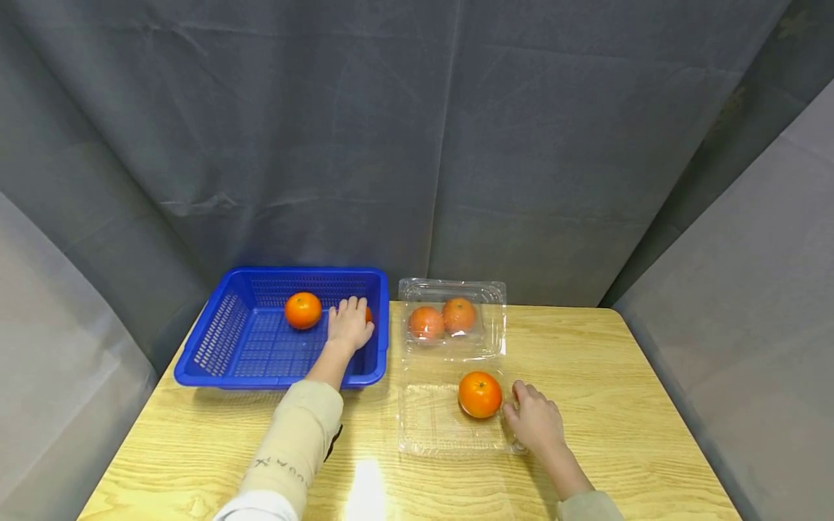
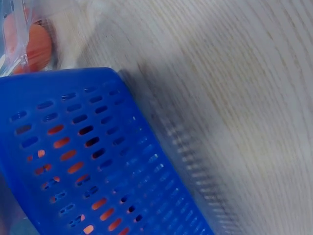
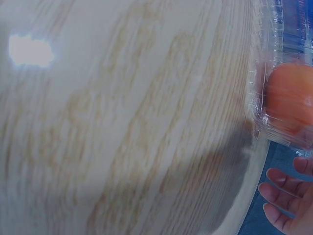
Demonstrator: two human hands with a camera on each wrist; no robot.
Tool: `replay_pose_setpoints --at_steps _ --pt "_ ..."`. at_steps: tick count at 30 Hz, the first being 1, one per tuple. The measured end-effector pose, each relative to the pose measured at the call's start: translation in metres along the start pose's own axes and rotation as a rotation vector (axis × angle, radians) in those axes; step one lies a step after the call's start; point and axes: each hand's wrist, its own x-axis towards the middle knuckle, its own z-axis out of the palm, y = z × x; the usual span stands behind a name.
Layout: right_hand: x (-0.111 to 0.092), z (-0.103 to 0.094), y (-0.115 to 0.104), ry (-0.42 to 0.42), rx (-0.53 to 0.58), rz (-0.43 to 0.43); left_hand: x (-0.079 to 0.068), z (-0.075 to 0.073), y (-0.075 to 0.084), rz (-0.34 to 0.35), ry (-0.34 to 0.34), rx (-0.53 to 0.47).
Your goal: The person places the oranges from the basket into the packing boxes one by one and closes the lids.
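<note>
Inside the blue plastic basket [image 1: 228,381], my left hand [image 1: 352,324] grips an orange [image 1: 368,315] that it mostly covers. Another orange [image 1: 302,310] lies in the basket left of that hand. To the right stands an unfolded clear plastic clamshell box [image 1: 430,434]. One orange [image 1: 480,395] sits in its near half; two more oranges [image 1: 426,323] [image 1: 459,315] appear in or behind the raised far half. My right hand [image 1: 536,418] is by the box's right edge, holding nothing; in the right wrist view its fingers [image 3: 279,198] are loosely bent. Whether it touches the box I cannot tell.
The basket and box rest side by side on a light wood-grain table [image 1: 586,362]. A grey curtain [image 1: 417,145] hangs behind the table's far edge, with pale panels on both sides. Through the basket's slotted wall [image 2: 73,132], orange patches show in the left wrist view.
</note>
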Motion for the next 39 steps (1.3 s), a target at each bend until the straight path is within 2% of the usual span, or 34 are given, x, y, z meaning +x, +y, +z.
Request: replay_pose_setpoints --at_steps 6,12,19,28,39 --pt "0.0 0.0 0.0 -0.002 -0.004 -0.002 -0.001 0.004 -0.003 -0.023 -0.049 -0.001" --pt "0.0 -0.001 -0.001 0.006 -0.003 -0.004 0.0 0.004 -0.006 -0.024 -0.064 -0.012" --pt "0.0 -0.001 -0.001 0.013 -0.007 -0.004 0.005 0.007 -0.009 -0.052 -0.127 -0.029" --pt "-0.001 0.0 0.0 0.024 -0.003 -0.008 0.003 0.011 -0.008 -0.082 -0.113 -0.097" --pt "-0.001 -0.002 -0.001 0.005 0.0 -0.001 0.002 0.017 -0.009 -0.102 -0.109 -0.104"
